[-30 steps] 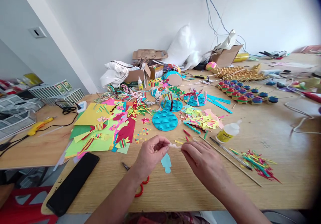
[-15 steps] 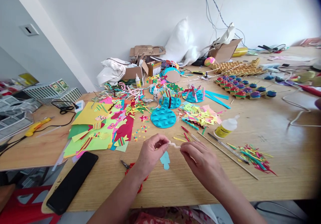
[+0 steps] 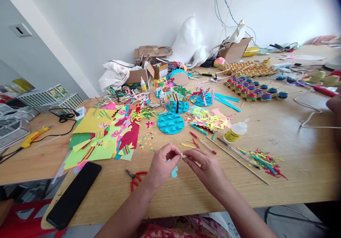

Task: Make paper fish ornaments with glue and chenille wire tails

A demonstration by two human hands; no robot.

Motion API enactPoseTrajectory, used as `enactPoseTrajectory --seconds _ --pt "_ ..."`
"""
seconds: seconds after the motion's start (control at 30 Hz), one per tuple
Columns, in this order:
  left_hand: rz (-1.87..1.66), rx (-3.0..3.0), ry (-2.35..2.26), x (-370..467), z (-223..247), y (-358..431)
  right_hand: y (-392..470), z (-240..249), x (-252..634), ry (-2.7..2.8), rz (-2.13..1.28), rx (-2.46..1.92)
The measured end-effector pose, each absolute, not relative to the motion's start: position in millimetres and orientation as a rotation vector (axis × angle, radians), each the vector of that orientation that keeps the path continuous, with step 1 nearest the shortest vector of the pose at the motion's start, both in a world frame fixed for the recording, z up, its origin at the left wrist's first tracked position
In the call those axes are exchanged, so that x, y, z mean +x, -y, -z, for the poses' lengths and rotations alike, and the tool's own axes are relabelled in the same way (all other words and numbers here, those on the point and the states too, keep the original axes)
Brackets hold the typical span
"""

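Two bare hands pinch a small soft-looking white strip (image 3: pixel 183 156) between them, above the pale wooden counter (image 3: pixel 191 200).

The left hand (image 3: pixel 163 163) grips the strip's one end between thumb and fingers, and the right hand (image 3: pixel 204 164) pinches the other, so the strip lies right at both hands' fingertips, only a bit showing in the narrow gap. Just beside the left hand's fingers, partly hidden by them, lies a light-blue paper cut-out (image 3: pixel 174 173); left of its wrist rests a red-handled metal hand tool (image 3: pixel 134 177). Ahead of both hands sits a round turquoise scalloped disc (image 3: pixel 170 123). Beyond the right hand stand a translucent yellow-labelled glue bottle (image 3: pixel 234 133) and, nearer, a thin wooden stick (image 3: pixel 241 162) lying slantwise.
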State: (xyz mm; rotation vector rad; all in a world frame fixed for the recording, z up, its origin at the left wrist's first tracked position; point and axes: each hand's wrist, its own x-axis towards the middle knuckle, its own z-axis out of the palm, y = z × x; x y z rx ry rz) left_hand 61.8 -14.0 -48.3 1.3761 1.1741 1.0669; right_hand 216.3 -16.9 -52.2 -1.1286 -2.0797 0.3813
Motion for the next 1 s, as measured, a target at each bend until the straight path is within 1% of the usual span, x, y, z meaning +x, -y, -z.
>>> enactPoseTrajectory --seconds 0.3,0.67,1.0 --pt "-1.019 1.329 -1.122 61.4 56.2 14.8 15.2 57.2 219.9 2.158 -0.397 -1.128" --pt "-0.942 1.358 -1.223 61.1 77.0 15.5 13.6 71.7 220.2 2.322 -0.364 -1.229" --pt "-0.859 1.597 -1.391 60.7 84.0 18.8 14.1 82.4 216.0 2.359 -0.347 -1.238"
